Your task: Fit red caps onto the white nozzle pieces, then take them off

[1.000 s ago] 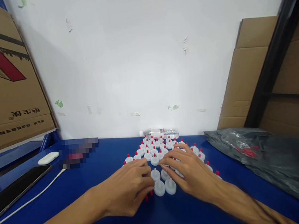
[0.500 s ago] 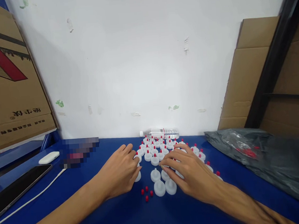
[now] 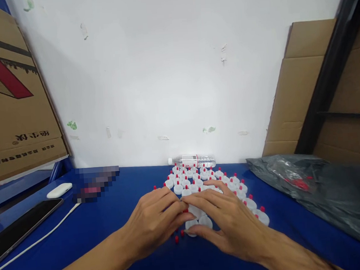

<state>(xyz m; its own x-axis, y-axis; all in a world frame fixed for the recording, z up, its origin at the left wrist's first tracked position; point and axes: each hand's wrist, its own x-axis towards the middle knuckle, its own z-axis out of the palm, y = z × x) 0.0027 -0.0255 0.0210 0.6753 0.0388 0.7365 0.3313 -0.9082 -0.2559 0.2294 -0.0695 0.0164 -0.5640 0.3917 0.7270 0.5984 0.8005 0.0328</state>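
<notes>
My left hand point(image 3: 156, 214) is closed, its fingertips pinching a small red cap point(image 3: 185, 210). Against it, my right hand point(image 3: 224, 214) curls its thumb and fingers round a white nozzle lid point(image 3: 196, 211), which looks tilted toward the red cap. Fingers partly hide both, so I cannot tell how far they fit together. Below my hands stand uncapped white lids point(image 3: 206, 222), partly covered by the right thumb. Loose red caps point(image 3: 176, 239) lie on the blue table just under my left hand. Behind my hands, many white lids with red tips point(image 3: 178, 188) stand upright in a cluster.
A clear plastic bottle point(image 3: 197, 160) lies against the wall. At left are a phone point(image 3: 26, 228), a white case point(image 3: 59, 190) and a white cable point(image 3: 48, 239). A dark plastic bag point(image 3: 294, 180) covers the right side of the blue table point(image 3: 140, 269). Cardboard point(image 3: 300, 89) stands behind.
My left hand has moved right to meet my right hand, bringing a red cap to the white lid. My right hand has drawn slightly nearer me, uncovering red-tipped lids at right.
</notes>
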